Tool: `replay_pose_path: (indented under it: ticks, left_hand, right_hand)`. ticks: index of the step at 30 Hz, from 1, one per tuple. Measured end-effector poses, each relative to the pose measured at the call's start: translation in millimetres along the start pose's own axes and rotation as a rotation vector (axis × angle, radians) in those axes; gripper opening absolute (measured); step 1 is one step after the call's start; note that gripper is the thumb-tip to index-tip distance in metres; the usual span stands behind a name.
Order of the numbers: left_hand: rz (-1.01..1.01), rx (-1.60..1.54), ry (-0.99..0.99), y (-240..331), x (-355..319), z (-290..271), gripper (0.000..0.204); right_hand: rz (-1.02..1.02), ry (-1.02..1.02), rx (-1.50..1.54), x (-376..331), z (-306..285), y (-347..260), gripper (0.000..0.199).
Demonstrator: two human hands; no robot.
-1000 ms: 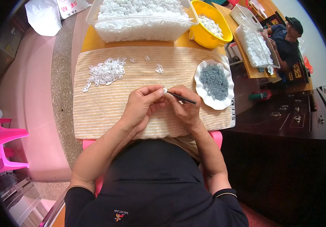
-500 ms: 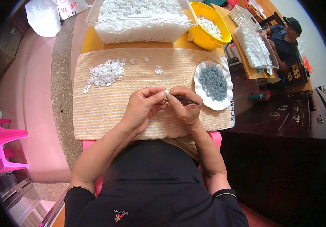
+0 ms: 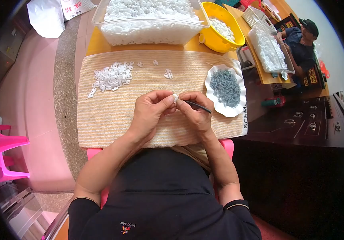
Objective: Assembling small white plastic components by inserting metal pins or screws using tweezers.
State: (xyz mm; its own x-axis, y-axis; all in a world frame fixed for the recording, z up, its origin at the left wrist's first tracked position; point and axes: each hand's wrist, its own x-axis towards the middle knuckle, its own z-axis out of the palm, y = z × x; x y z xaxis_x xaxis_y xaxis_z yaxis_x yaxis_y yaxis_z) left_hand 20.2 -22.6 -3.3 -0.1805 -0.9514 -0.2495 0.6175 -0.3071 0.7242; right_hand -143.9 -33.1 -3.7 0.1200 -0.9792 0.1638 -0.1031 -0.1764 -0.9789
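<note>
Between thumb and fingers, my left hand (image 3: 152, 109) pinches a small white plastic piece (image 3: 175, 97), mostly covered by the fingertips. My right hand (image 3: 196, 113) grips a thin dark stick-like tool (image 3: 198, 106), its hidden end close to the white piece. Both hands meet above a beige striped towel (image 3: 112, 120). A heap of small white plastic pieces with holes (image 3: 111, 77) lies at the towel's left, and a few loose ones (image 3: 168, 74) rest farther right. To the right of my hands, a white wavy-rimmed plate (image 3: 234, 112) holds many small grey-blue slender parts (image 3: 225, 89).
A clear bin (image 3: 152, 25) full of white pieces stands at the far edge, beside a yellow basin (image 3: 236, 40) of white parts. At the far right a person (image 3: 303, 48) sits by another filled bin (image 3: 274, 58). A pink stool (image 3: 6, 154) stands at left.
My hands stay almost in place, with slight finger movement around the white piece. The whole view shifts very slightly. The heap and plate look the same.
</note>
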Motion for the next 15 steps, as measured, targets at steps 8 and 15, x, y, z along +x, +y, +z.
replay_pose_path:
  ticks: [8,15]
  left_hand:
    - [0.062,-0.058,0.082,7,2,-2,0.021]
    - [-0.039,-0.078,-0.025,4,1,-2,0.024]
  right_hand:
    - [0.132,0.031,0.159,1,2,-9,0.009]
    - [0.156,0.011,0.176,1,0,-10,0.009]
